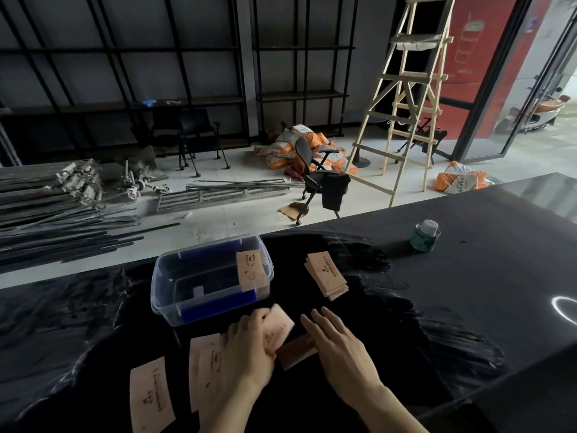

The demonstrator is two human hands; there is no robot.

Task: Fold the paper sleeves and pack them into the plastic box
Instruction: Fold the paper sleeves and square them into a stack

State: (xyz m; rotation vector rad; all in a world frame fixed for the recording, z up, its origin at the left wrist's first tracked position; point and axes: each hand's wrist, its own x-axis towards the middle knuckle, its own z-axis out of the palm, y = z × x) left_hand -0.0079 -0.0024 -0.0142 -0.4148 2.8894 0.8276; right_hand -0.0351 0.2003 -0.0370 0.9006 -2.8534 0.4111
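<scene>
A clear plastic box (pixel 162 295) with blue handles stands on the black table, and one tan paper sleeve (pixel 251 270) leans inside at its right end. My left hand (pixel 249 342) grips a tan sleeve (pixel 282 328) and lifts its upper half, which looks blurred. My right hand (pixel 335 339) lies flat with straight fingers, pressing the lower half of that sleeve (pixel 295 351) onto the table. A stack of flat sleeves (pixel 326 273) lies right of the box. Two more flat sleeves (pixel 150 395) (pixel 206 364) lie at the near left.
A small green bottle with a grey cap (pixel 425 234) stands on the table at the far right. Beyond the table's far edge lie metal bars, office chairs, orange sacks and a wooden ladder (pixel 409 98) on the floor.
</scene>
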